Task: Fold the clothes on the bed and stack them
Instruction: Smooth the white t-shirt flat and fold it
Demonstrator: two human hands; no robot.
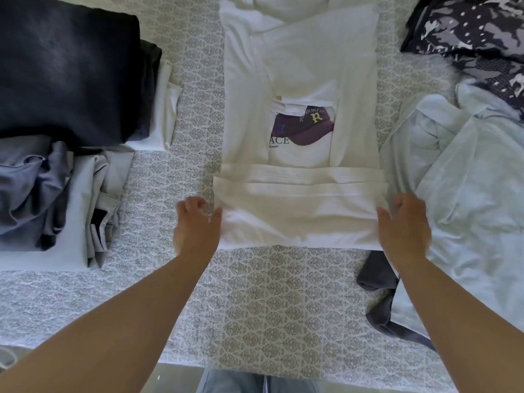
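I've got both hands, left hand [195,222] and right hand [402,225], fingers pinching the near corners of the white printed cotton T-shirt [300,171], so I'd lift evenly and fold it squarely toward the far edge.

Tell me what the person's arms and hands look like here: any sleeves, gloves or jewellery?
Both forearms are bare right down to the bottom of the picture, so no sleeves show. The left hand and right hand wear no gloves, and no rings, watch or bracelets are visible. The only clothing in view is light blue jeans at the bottom edge.
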